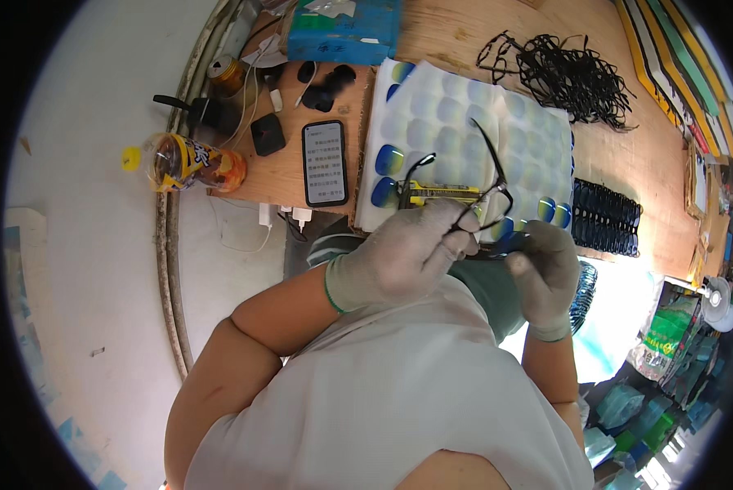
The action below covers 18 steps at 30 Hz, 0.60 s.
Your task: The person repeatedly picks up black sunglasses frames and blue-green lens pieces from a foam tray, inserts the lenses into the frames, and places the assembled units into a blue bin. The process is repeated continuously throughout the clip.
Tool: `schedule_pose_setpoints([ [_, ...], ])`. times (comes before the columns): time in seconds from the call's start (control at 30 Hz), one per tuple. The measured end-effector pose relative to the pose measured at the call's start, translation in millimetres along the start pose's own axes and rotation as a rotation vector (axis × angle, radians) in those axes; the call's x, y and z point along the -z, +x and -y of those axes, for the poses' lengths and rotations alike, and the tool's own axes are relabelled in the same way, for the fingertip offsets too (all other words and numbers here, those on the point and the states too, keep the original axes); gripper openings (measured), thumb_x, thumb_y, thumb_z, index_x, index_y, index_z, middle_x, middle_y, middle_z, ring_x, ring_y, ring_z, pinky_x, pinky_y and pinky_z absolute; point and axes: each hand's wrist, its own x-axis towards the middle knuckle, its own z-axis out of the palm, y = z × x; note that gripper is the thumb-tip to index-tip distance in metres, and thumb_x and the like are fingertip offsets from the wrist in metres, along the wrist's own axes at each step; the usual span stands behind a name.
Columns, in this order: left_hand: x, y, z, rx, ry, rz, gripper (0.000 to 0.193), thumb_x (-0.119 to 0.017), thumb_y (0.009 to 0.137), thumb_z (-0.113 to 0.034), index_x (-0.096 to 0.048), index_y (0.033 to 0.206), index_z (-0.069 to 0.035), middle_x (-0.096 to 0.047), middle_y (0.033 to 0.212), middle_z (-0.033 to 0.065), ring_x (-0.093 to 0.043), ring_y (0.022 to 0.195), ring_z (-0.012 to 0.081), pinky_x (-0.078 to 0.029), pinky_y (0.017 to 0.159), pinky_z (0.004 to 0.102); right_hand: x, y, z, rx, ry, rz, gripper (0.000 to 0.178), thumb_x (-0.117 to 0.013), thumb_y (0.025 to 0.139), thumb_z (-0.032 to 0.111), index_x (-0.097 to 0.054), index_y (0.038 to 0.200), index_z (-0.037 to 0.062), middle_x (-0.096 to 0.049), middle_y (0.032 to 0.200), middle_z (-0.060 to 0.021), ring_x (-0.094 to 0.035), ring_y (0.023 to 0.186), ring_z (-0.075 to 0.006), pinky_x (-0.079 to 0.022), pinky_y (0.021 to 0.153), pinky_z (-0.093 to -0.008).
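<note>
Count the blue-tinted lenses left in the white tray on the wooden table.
5 show clearly in the white tray: one at its top left corner, two at the lower left, two at the lower right. The hands may hide others.

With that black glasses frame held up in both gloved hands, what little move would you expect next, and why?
Probably pressing a lens into the frame. The left hand pinches it at the front, the right hand sits just below holding something bluish, and a sheet of blue-tinted lenses lies right behind.
</note>
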Motion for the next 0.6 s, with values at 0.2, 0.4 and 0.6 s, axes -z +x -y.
schedule_pose_setpoints([
  [0.2, -12, 10, -9, -0.001, 0.162, 0.016, 0.016, -0.053, 0.106, -0.010, -0.057, 0.116, 0.001, -0.070, 0.087, 0.0118, -0.071, 0.078, 0.0242, -0.056, 0.071, 0.0333, -33, -2, 4, 0.060, 0.077, -0.136, 0.037, -0.063, 0.092, -0.012, -0.055, 0.128, -0.0060, -0.069, 0.110, -0.0153, -0.071, 0.094, -0.0181, -0.058, 0.083, -0.0289],
  [0.4, -18, 6, -21, 0.048, 0.222, 0.051, 0.018, -0.051, 0.107, -0.010, -0.057, 0.116, 0.004, -0.071, 0.084, 0.0126, -0.074, 0.079, 0.0240, -0.057, 0.071, 0.0336, -22, -5, 13, 0.054, 0.195, -0.031, 0.030, -0.063, 0.094, -0.008, -0.052, 0.122, -0.0046, -0.065, 0.104, -0.0119, -0.069, 0.086, -0.0148, -0.059, 0.074, -0.0283],
  [0.6, -28, 1, -31, 0.105, 0.353, 0.080, 0.016, -0.055, 0.103, -0.014, -0.056, 0.106, 0.002, -0.067, 0.079, 0.0181, -0.069, 0.075, 0.0367, -0.053, 0.067, 0.0436, 10, -18, 15, -0.212, -0.020, 0.023, 0.026, -0.060, 0.101, 0.006, -0.052, 0.124, -0.0047, -0.064, 0.105, -0.0101, -0.065, 0.091, -0.0124, -0.054, 0.079, -0.0277],
])
